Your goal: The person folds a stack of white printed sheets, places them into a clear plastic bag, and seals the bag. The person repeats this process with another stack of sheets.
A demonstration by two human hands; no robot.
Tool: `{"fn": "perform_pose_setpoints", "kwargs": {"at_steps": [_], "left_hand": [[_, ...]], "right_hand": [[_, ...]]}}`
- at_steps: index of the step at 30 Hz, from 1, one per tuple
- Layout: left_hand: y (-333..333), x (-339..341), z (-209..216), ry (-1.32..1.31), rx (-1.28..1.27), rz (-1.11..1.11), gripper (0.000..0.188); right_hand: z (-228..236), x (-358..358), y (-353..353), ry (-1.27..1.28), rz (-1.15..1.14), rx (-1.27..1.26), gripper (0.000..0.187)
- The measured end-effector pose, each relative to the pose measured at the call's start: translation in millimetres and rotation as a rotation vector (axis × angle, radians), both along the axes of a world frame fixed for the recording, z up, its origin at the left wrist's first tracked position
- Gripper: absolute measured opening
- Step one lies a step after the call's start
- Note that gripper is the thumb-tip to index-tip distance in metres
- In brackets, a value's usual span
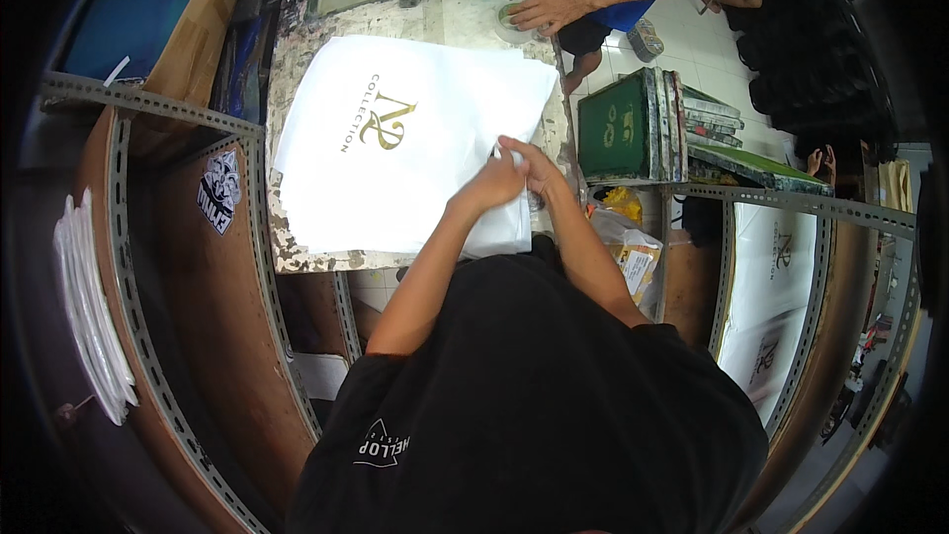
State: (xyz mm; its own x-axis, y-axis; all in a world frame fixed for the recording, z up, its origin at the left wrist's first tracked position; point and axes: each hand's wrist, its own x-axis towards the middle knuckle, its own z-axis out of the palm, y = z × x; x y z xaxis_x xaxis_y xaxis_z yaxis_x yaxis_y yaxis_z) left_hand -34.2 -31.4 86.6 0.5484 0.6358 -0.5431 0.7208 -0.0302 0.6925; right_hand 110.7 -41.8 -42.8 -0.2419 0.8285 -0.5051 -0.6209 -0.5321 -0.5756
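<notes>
A loose stack of thin white sheets lies on the worktable, its top one bearing a gold printed design. I cannot tell whether they are bags, fabric or film. Both my hands are together at the stack's right edge. My left hand is closed on a gathered bit of white sheet. Right beside it, my right hand is also closed, its fingers at the same bunched edge. The fingertips are partly hidden, and the sheet's near part hangs close to my shirt.
Across the paint-stained worktable, a person in blue rests a hand on a small round container. Green framed screens stand at the right. Metal shelving flanks me, and a plastic bag sits near my right forearm.
</notes>
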Motion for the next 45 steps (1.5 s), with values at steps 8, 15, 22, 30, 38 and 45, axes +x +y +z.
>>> {"fn": "perform_pose_setpoints", "kwargs": {"at_steps": [8, 15, 22, 30, 38, 45], "left_hand": [[4, -110, 15, -0.245, 0.658, 0.108, 0.054], [-20, -133, -98, 0.464, 0.763, 0.234, 0.095], [-1, -71, -59, 0.069, 0.834, 0.389, 0.074], [43, -54, -85, 0.132, 0.489, 0.378, 0.043], [46, -70, -3, -0.816, -0.029, 0.800, 0.040], [32, -13, -33, -0.085, 0.326, 0.240, 0.039]], "right_hand": [[4, -3, -10, 0.239, -0.033, 0.138, 0.030], [62, -31, -13, 0.095, -0.315, 0.030, 0.020], [-4, -8, -8, 0.057, -0.138, 0.063, 0.034], [24, -20, -8, -0.024, -0.202, 0.061, 0.044], [15, -11, -9, 0.216, -0.221, 0.019, 0.059], [6, -13, -8, 0.154, -0.385, 0.033, 0.055]]}}
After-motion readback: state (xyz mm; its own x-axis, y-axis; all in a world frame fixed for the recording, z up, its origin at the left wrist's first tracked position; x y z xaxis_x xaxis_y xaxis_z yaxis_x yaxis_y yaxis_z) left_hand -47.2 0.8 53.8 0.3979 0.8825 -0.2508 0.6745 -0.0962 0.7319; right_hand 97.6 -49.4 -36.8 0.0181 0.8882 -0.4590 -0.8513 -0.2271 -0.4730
